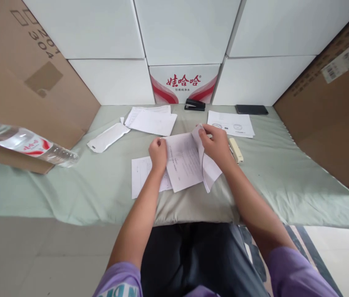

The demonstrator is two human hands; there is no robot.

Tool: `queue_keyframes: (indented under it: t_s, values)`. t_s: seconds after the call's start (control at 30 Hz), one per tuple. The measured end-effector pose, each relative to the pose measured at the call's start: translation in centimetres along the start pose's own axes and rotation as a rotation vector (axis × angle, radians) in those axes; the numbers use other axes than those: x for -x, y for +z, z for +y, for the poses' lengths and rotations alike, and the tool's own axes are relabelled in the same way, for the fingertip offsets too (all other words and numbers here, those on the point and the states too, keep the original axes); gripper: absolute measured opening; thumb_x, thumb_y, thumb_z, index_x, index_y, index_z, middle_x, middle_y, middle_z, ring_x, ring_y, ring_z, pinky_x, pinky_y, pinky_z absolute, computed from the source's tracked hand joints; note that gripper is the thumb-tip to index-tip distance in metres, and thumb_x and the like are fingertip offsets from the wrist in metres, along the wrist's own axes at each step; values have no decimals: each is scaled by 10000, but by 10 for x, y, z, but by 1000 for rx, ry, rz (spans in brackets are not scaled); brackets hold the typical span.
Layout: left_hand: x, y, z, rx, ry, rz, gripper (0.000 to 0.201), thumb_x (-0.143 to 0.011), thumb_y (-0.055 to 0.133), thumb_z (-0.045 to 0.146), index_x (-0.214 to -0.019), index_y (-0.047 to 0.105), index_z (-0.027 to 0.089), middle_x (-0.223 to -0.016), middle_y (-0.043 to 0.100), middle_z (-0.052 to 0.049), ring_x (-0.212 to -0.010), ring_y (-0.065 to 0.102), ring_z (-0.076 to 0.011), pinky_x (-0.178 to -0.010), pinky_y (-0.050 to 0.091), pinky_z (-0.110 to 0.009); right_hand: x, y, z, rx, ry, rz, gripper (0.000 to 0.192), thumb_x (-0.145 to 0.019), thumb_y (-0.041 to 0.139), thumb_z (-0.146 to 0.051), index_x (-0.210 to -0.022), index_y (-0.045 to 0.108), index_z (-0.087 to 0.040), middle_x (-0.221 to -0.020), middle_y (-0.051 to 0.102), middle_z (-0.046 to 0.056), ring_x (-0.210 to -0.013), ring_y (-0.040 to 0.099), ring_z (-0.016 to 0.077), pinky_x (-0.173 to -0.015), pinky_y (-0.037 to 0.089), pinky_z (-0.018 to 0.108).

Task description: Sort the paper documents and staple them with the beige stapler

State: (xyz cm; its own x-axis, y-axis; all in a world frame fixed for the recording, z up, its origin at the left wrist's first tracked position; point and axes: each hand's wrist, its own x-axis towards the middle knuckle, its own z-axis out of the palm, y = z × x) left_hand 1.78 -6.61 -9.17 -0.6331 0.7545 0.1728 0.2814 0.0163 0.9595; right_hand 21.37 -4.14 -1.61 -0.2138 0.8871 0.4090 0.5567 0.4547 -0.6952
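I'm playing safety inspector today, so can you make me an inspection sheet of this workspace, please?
Surface: pale green cloth, wrinkled, hanging over the front edge.
Job's things: printed papers in hand; printed sheets lying partly behind the left forearm; paper stack at back left; stamped sheet at back right; black stapler; cream-coloured tool, partly hidden.
Clutter: water bottle, white packet, black phone.
Hands: left hand pinches the papers' left edge; right hand holds the lifted, curled part.
Cables: nothing seen.
Surroundings: brown cardboard boxes at left and right; white boxes behind, one red-printed.
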Motion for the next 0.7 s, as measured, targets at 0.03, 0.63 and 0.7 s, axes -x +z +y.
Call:
queue_keyframes:
  t_s: [0.03,0.63,0.7]
  values:
    - [-2,-2,0,-21,2,37,158,-834,608,204,-723,496,220,-682,467,37,-678,446,-153,-679,352,-267,4,2,3,-39,23,13,351,-969,428,-387,-892,708,-191,-829,691,39,-763,602,176,-677,438,280]
    - [-7,-24,8,-480,208,-341,293,-903,581,385,-990,761,170,-932,761,-71,-887,662,-238,-845,469,-306,24,34,18,-158,85,149,219,-907,457,-320,-790,597,-197,-751,621,34,-690,534,170,-649,443,306]
    - [-12,-27,4,-514,168,-278,287,-908,554,354,-997,758,173,-957,763,-73,-918,666,-247,-852,471,-312,16,19,21,-209,185,223,244,-875,462,-292,-643,451,-216,-604,454,-20,-612,435,141,-615,391,289]
